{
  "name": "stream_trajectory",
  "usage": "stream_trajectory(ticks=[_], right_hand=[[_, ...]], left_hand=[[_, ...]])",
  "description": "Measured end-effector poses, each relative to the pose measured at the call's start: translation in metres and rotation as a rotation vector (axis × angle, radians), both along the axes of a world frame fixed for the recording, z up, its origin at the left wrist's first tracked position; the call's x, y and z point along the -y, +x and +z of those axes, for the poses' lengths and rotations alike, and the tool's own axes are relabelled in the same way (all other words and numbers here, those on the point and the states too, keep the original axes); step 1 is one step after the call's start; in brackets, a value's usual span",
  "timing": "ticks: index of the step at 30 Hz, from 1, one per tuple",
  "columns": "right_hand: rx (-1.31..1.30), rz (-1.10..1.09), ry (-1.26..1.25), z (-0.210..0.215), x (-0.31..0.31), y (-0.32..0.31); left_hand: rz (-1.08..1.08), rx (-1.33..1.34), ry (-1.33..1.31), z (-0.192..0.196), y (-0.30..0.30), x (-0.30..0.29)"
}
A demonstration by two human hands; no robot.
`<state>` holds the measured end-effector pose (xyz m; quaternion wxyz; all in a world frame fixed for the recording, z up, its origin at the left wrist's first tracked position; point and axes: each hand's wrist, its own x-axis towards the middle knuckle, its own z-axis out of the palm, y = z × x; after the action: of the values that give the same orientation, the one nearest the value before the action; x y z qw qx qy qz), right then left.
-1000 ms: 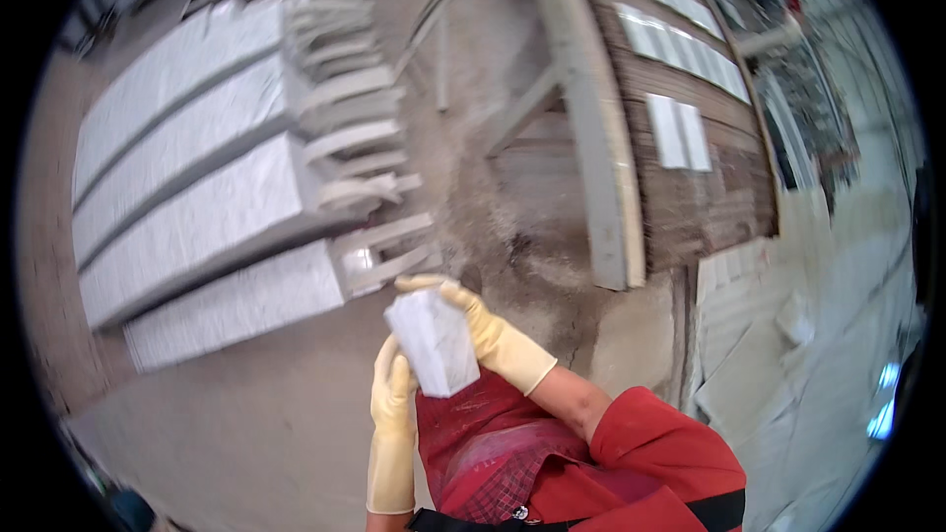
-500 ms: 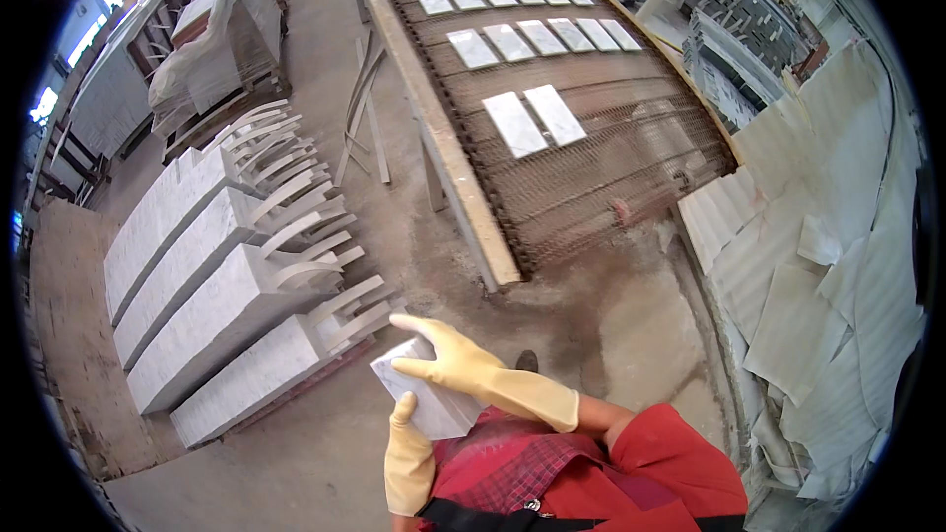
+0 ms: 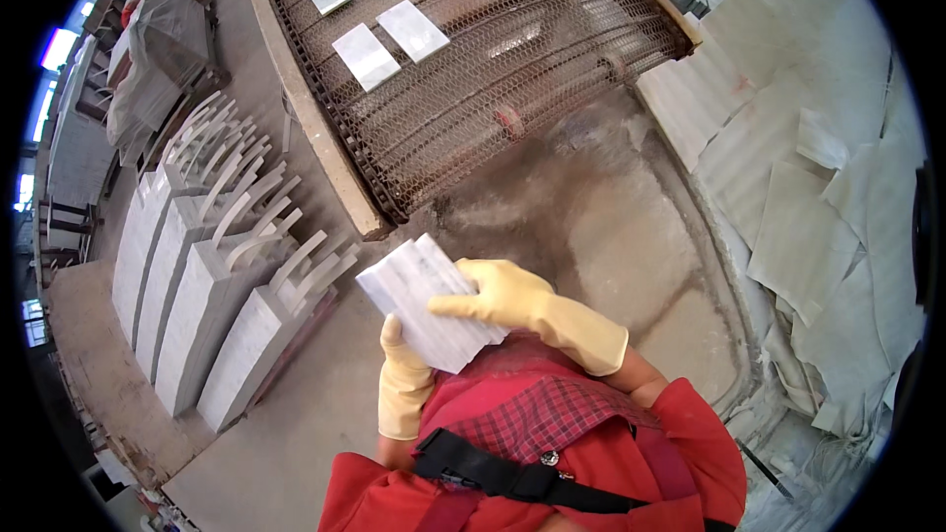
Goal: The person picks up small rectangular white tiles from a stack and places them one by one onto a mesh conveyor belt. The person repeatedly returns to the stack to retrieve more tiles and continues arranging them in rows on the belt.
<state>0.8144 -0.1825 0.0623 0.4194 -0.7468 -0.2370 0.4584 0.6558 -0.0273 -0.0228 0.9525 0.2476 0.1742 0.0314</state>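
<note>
Close to my body I hold a stack of white, grey-veined marble tiles, tilted, with several edges showing side by side. My left hand, in a cream rubber glove, supports the stack from its lower left side, thumb up along the edge and the other fingers hidden. From the right, my right hand, gloved alike, is closed over the stack with its fingers on the tile edges. The stack's lower end is near my red checked apron.
Ahead, a wire-mesh conveyor carries white tiles in rows; its near corner juts toward me. Curved marble slabs and strips stand at left on a wooden board. Broken stone sheets are piled along the right.
The view has shifted toward the conveyor's near end. The tile stack has turned so its layered edges show, and my right hand has moved from its upper part to its right side.
</note>
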Motion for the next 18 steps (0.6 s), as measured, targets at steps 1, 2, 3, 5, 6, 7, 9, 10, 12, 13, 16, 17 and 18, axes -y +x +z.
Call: stream_trajectory(ticks=[1, 2, 3, 5, 6, 7, 9, 10, 12, 13, 16, 17, 18], right_hand=[[-0.040, -0.020, 0.028, -0.009, 0.007, 0.010], [-0.080, -0.040, 0.056, -0.014, 0.013, 0.020], [-0.159, -0.086, 0.095, -0.018, 0.016, 0.028], [-0.224, -0.140, 0.133, -0.036, 0.022, 0.047], [-0.255, -0.166, 0.153, -0.042, 0.023, 0.057], [-0.292, -0.183, 0.145, -0.042, 0.024, 0.070], [-0.297, -0.214, 0.167, -0.047, 0.025, 0.094], [-0.297, -0.227, 0.176, -0.047, 0.026, 0.106], [-0.275, -0.260, 0.169, -0.040, 0.024, 0.131], [-0.260, -0.273, 0.153, -0.036, 0.025, 0.144], [-0.215, -0.263, 0.135, -0.019, 0.024, 0.191], [-0.221, -0.305, 0.172, -0.025, 0.019, 0.200], [-0.207, -0.290, 0.164, -0.026, 0.016, 0.211]], left_hand=[[-0.006, -0.041, -0.016, 0.000, 0.007, 0.007], [-0.013, -0.062, -0.024, -0.002, 0.017, 0.010], [-0.020, -0.086, -0.031, -0.004, 0.024, 0.011], [-0.033, -0.126, -0.034, -0.005, 0.047, 0.014], [-0.038, -0.144, -0.027, -0.003, 0.059, 0.015], [-0.037, -0.146, -0.056, 0.003, 0.076, 0.019], [-0.054, -0.171, -0.077, 0.010, 0.104, 0.021], [-0.061, -0.181, -0.090, 0.014, 0.119, 0.021], [-0.064, -0.194, -0.087, 0.018, 0.147, 0.018], [-0.064, -0.199, -0.101, 0.020, 0.156, 0.020], [-0.075, -0.170, -0.125, 0.026, 0.201, 0.019], [-0.069, -0.159, -0.132, 0.031, 0.212, 0.017], [-0.062, -0.142, -0.139, 0.037, 0.227, 0.015]])
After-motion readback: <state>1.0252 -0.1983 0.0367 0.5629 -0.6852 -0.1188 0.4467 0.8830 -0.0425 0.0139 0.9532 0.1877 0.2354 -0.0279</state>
